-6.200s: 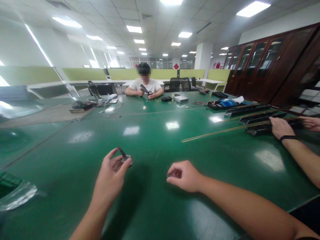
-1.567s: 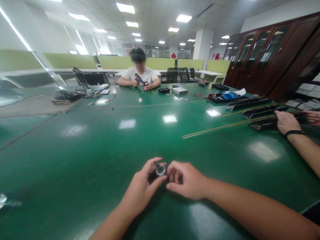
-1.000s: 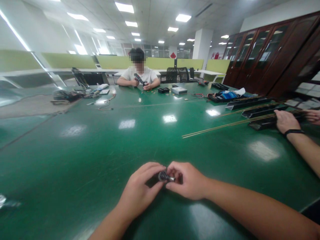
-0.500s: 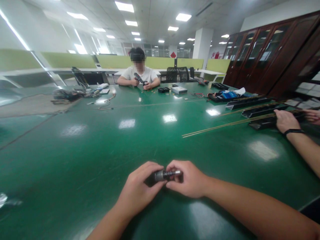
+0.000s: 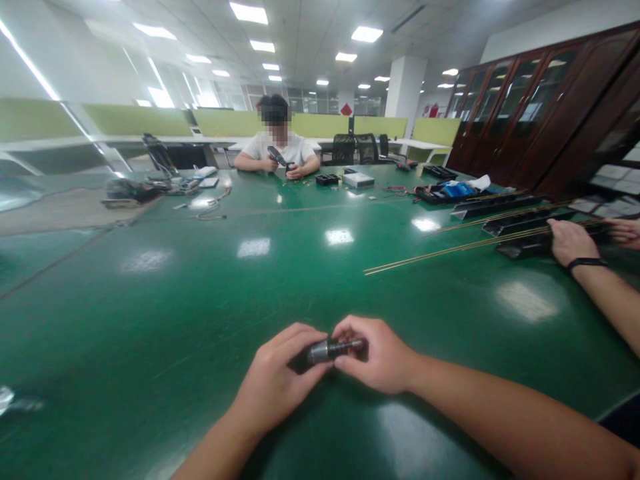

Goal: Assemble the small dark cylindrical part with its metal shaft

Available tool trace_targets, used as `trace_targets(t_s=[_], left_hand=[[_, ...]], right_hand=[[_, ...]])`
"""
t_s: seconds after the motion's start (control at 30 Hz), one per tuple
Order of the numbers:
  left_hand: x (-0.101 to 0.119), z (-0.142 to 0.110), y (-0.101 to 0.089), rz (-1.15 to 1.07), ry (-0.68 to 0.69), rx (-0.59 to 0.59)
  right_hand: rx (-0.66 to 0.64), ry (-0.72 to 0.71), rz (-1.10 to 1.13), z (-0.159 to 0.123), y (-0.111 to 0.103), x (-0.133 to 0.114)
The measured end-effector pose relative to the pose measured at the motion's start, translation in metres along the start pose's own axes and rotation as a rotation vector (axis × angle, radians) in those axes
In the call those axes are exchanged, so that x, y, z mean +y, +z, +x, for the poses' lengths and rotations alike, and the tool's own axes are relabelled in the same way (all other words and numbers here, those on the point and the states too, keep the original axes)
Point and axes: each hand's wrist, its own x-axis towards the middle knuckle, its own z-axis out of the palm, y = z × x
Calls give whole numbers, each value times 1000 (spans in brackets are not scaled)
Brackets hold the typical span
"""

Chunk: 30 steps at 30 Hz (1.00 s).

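Note:
Near the table's front middle, my left hand (image 5: pixel 273 377) grips a grey metal cylinder with a thin stepped shaft (image 5: pixel 320 352) between thumb and fingers. The shaft lies roughly level and points right, into the curl of my right hand (image 5: pixel 377 353). My right thumb and forefinger close in on either side of the dark, ribbed part of the shaft. Whether they press on the shaft itself or on a small piece around it is too small to tell. The fingertips of both hands are close together, just above the green table (image 5: pixel 200 300).
Long thin brass-coloured rods (image 5: pixel 415 260) rest across black channel pieces (image 5: pixel 520 247) at right, beside a co-worker's hand (image 5: pixel 575 241). Across the table a person (image 5: pixel 277 150) holds a dark tool. Electronics and cables (image 5: pixel 135 190) lie far left; a black tray (image 5: pixel 445 193) stands far right.
My left hand has come right to meet my right hand. The cylinder has turned from shaft up to shaft pointing right, between my right fingers. Lately the right hand has shifted only slightly.

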Motion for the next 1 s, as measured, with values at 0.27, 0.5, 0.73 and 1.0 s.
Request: trace_targets(t_s=[0.27, 0.5, 0.73, 1.0], left_hand=[[2, 2, 1, -20, -4, -25], [0, 1, 1, -24, -15, -41], [0, 1, 1, -24, -12, -37], [0, 0, 1, 1, -19, -4]], right_hand=[[-1, -18, 24, 0, 1, 0], [18, -37, -36, 1, 0, 0], [26, -37, -45, 1, 0, 0], [24, -27, -56, 2, 0, 2]])
